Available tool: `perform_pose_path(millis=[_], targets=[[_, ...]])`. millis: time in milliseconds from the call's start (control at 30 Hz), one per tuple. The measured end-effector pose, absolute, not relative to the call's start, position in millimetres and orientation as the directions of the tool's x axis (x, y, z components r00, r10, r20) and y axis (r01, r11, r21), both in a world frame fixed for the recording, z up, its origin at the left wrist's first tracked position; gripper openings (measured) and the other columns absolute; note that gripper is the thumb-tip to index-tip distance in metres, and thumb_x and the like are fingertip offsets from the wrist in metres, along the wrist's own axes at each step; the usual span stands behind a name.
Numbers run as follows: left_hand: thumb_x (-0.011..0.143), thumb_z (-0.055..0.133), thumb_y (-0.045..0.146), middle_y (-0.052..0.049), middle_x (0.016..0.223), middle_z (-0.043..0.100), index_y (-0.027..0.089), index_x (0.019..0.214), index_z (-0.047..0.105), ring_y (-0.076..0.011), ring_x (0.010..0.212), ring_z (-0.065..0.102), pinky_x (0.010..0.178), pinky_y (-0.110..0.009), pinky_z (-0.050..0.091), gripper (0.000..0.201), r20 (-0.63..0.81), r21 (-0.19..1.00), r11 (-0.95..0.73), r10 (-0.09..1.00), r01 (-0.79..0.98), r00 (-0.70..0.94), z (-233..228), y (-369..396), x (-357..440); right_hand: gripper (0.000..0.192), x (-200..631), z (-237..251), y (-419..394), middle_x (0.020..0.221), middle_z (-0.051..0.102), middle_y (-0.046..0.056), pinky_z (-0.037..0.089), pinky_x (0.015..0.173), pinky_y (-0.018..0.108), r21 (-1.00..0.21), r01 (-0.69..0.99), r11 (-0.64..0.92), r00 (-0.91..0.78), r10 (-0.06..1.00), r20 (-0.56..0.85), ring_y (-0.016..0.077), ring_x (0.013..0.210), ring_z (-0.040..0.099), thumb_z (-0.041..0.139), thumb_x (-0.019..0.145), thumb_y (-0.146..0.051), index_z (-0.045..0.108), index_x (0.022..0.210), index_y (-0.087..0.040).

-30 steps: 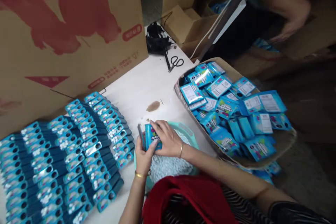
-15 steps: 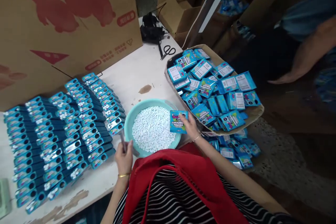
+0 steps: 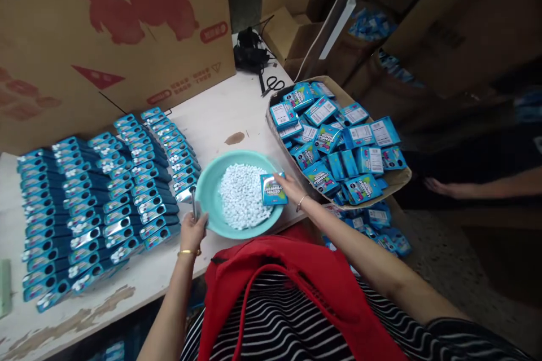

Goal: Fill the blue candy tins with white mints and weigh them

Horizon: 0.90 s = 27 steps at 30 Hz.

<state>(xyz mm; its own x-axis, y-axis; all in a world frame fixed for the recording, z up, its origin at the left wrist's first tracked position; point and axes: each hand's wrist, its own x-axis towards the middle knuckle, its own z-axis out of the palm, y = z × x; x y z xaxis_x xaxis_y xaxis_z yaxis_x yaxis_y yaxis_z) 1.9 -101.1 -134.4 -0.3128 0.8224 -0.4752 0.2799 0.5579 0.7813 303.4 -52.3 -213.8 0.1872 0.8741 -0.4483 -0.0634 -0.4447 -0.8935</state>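
Observation:
My right hand [image 3: 292,189] pinches a small blue candy box [image 3: 273,194], printed "Caramelo Macizo", over the right side of a turquoise bowl [image 3: 208,203]. White pellet-like candies [image 3: 243,197] lie in the bowl, heaped toward its right. At the bowl's left rim, my left hand [image 3: 193,231] is closed around a thin grey metal-looking tool [image 3: 194,203]; its kind is unclear. Those fingers meet the rim, but I cannot tell whether they grip it. Left of this hand, blue boxes [image 3: 156,237] stand in several rows, their ends with dark round holes, many showing white candies.
A carton tray [image 3: 400,183] heaped with blue boxes is at the right, with more boxes [image 3: 381,217] below it. Scissors [image 3: 274,84] and a black object [image 3: 249,53] lie at the back. A big carton [image 3: 169,22] walls the table. Another person's hand [image 3: 440,187] shows far right.
My right hand has moved left with the box, farther over the bowl. The candies have shifted right, baring the bowl's left side. The other person's arm has changed position.

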Motion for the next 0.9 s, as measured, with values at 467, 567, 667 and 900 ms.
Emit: perform_pose_path(millis=[467,567,667,900], targets=[[0.075,0.052,0.046,0.002,0.068,0.054,0.017,0.090,0.055,-0.0142,0.064,0.052,0.061,-0.025,0.042,0.032,-0.257,0.598,0.190,0.966,0.778,-0.039,-151.0,-13.0,-28.3,0.048,277.0,-212.2,-96.6,0.093,0.074,0.005,0.055,0.080,0.037,-0.791,-0.404,-0.460,0.245,0.778,-0.578,0.0238,0.088,0.069,0.068,0.068,-0.057,0.063,0.097,-0.019],[0.075,0.055,0.040,0.001,0.063,0.053,0.016,0.086,0.057,-0.0167,0.063,0.053,0.062,-0.028,0.042,0.027,-0.290,0.526,0.190,0.956,0.829,-0.035,-156.2,-6.0,-28.5,0.048,275.6,-202.3,-97.9,0.097,0.074,0.006,0.054,0.083,0.037,-0.803,-0.400,-0.442,0.247,0.791,-0.559,0.0254,0.095,0.067,0.070,0.065,-0.057,0.065,0.093,-0.019],[0.076,0.058,0.036,-0.007,0.085,0.062,0.014,0.106,0.055,-0.0223,0.078,0.059,0.071,-0.032,0.045,0.038,-0.255,0.431,0.120,0.967,0.894,-0.007,-147.6,-7.5,-21.7,0.048,280.3,-193.8,-93.6,0.094,0.074,0.006,0.053,0.084,0.039,-0.788,-0.429,-0.441,0.274,0.768,-0.579,0.0258,0.093,0.068,0.072,0.063,-0.057,0.064,0.091,-0.019],[0.088,0.044,0.023,-0.010,0.101,0.060,0.017,0.102,0.054,-0.0216,0.091,0.061,0.080,-0.032,0.047,0.019,-0.452,0.216,-0.350,0.791,0.911,0.412,-111.2,-22.5,4.0,0.047,297.7,-189.5,-90.4,0.084,0.072,0.005,0.052,0.079,0.039,-0.812,-0.302,-0.499,0.259,0.777,-0.574,0.0255,0.088,0.066,0.069,0.063,-0.063,0.062,0.081,-0.019]])
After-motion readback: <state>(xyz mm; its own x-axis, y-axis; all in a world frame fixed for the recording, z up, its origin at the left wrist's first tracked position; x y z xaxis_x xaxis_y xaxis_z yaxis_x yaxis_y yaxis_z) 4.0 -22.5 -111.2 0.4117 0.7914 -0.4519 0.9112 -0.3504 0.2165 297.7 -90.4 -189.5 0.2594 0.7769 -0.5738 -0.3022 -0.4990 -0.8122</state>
